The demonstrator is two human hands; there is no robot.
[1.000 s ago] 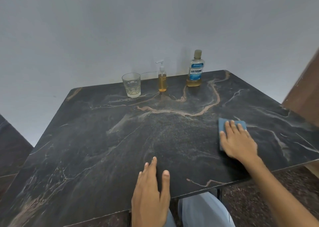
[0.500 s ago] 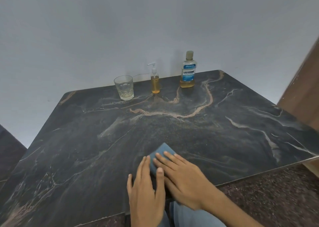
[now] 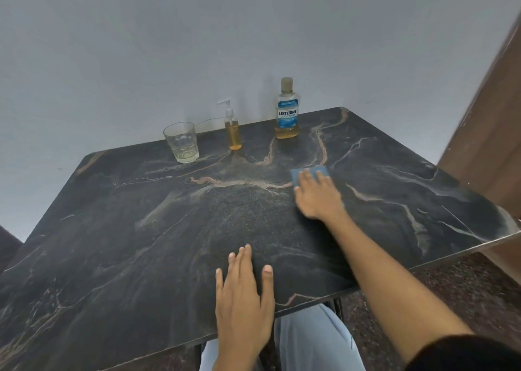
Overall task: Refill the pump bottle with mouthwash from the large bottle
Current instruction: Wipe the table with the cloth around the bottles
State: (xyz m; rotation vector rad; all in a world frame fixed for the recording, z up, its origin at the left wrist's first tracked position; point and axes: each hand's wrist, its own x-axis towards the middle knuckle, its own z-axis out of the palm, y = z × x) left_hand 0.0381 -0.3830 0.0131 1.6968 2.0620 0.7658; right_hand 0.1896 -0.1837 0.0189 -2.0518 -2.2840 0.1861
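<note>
1. Dark marbled surface [image 3: 118, 229] against a plain pale wall, brown panel at the far right edge.
2. Far edge, left to right: empty clear glass [image 3: 181, 142], pump bottle [image 3: 233, 129] roughly two-thirds full of amber liquid with pump head on, large bottle [image 3: 287, 111] capped and upright, only a shallow amber layer at its base. All three standing apart, well clear of both hands.
3. Left hand [image 3: 244, 300] flat on the near edge, fingers straight, grip slack and holding nothing.
4. Right hand [image 3: 317, 197] pressing a blue cloth [image 3: 308, 174] onto the surface, fingers extended, not curled round it; motion blur at the hand.
5. Risk: cloth lying near the large bottle, so a wide swipe toward the far edge likely to knock it or the slender pump bottle over.
6. Risk: narrow pump-bottle neck and no funnel visible, so spill likely once pouring starts; wet surface making bottles slippery.
7. Readable on the large bottle's blue label: "LISTERINE" and "COOL MINT"; smaller print too fine to read. No writing on the pump bottle or glass.
</note>
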